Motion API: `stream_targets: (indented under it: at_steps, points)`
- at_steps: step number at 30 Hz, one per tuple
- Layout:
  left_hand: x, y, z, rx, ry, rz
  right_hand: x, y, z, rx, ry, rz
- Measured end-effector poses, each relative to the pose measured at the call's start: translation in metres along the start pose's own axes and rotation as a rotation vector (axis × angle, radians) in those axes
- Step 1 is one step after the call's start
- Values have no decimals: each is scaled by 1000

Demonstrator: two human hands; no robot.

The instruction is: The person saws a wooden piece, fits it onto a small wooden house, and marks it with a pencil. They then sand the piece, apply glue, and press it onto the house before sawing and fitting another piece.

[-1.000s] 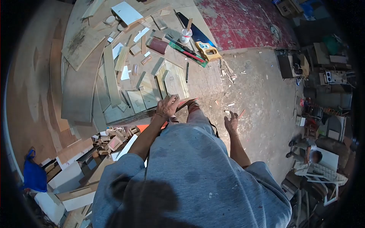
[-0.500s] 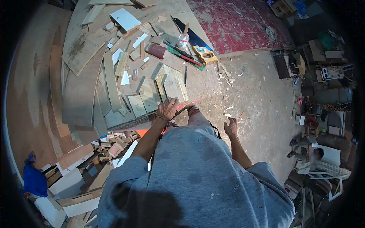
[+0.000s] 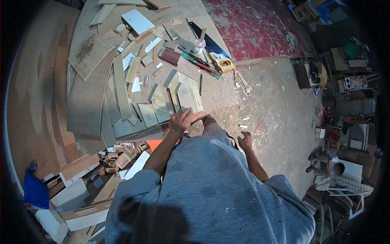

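My left hand [image 3: 182, 119] rests at the front edge of the workbench, its fingers bent over the near end of a house-shaped wooden piece [image 3: 187, 94] with a pointed end and raised side strips. I see no separate object in that hand. My right hand [image 3: 245, 141] hangs beside my body above the floor, empty, with its fingers loosely bent and slightly apart. A black pen-like stick [image 3: 200, 84] lies right of the wooden piece. Short wooden boards [image 3: 148, 114] lie to its left.
On the bench are a yellow-handled saw [image 3: 221, 62], a white glue pot [image 3: 199, 46] with a stick, a sanding block [image 3: 170, 57] and many offcuts. Scrap wood [image 3: 123, 160] is piled below left. Wood chips litter the floor [image 3: 268, 101]. Another person [image 3: 331, 164] is at far right.
My left hand has shifted slightly right and down, its fingers drawing closer together. My right hand has dropped a little, its fingers less spread. The view has shifted slightly.
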State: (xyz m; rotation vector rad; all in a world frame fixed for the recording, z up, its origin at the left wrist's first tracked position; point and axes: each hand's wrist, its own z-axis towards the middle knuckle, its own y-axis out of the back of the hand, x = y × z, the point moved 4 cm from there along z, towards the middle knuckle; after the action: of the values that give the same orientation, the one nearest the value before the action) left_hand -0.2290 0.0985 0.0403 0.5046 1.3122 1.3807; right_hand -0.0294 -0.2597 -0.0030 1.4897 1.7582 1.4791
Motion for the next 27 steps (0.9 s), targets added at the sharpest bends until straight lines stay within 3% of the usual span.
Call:
stream_targets:
  at_steps: [8, 18, 21, 23, 25, 27]
  points:
    - [-2, -3, -3, -75, -57, 148, -2, -2, 21, 34, 59, 4]
    - [-3, 5, 0, -111, -57, 113, -3, 5, 19, 112, 23, 7]
    - [-4, 9, 1, -96, -47, 133, -9, 0, 23, 166, 17, -10]
    - [-5, 15, 5, 69, -57, 116, -19, -5, 31, 179, 36, -22]
    - [2, 29, 4, -36, -25, 39, -25, -6, 41, 228, 29, 3]
    - [31, 27, -5, 93, 127, -59, -23, 1, 53, 227, 52, 14]
